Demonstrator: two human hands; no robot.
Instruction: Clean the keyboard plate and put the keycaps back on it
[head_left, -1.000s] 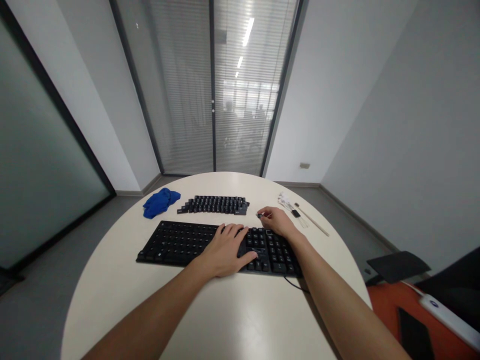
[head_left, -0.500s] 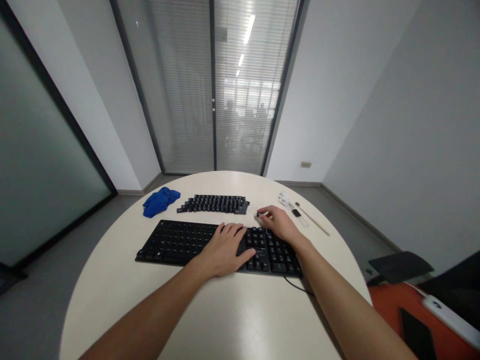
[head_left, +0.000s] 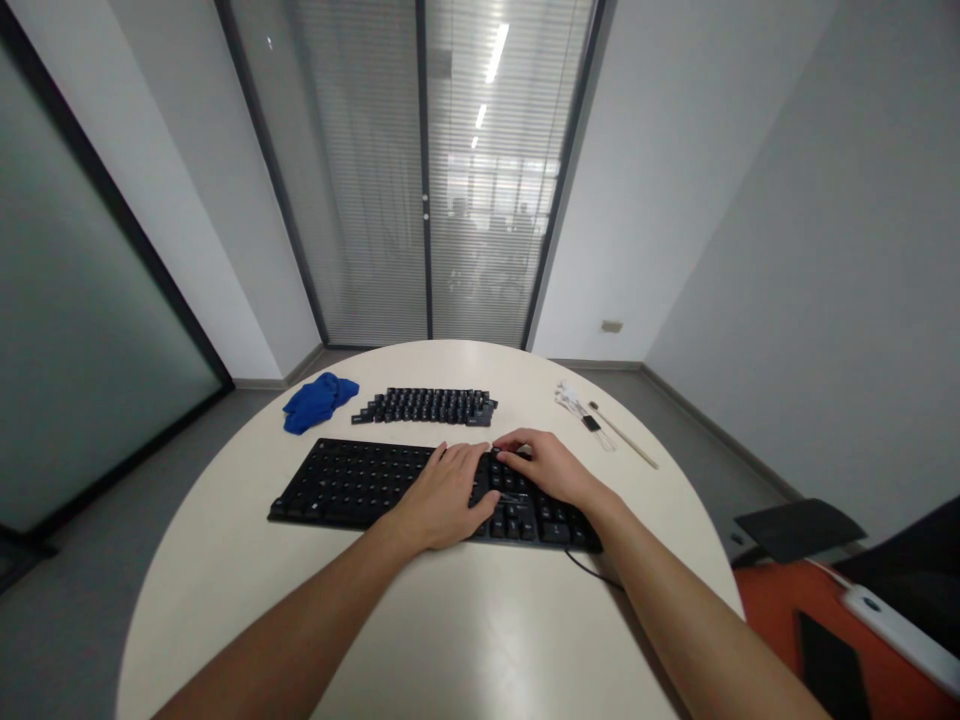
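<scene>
A black keyboard [head_left: 352,485] lies across the table; its left part shows bare switches without caps, while its right part carries keycaps. My left hand [head_left: 442,500] rests flat on the middle of the keyboard, fingers spread and holding nothing. At the keyboard's back edge, beside the left fingertips, my right hand [head_left: 544,468] is closed in a pinch on a small dark keycap, mostly hidden by the fingers. Behind the keyboard, loose black keycaps [head_left: 431,406] stand in rows on the table.
A crumpled blue cloth [head_left: 319,402] lies at the back left. At the back right are a wire tool with a black handle [head_left: 591,423] and a thin wooden-handled brush [head_left: 626,437]. The keyboard cable [head_left: 592,572] runs off to the right of the round table [head_left: 247,600].
My right hand has moved left and nearer, from above the table behind the keyboard to the keyboard's back edge. My left hand stays nearly in place.
</scene>
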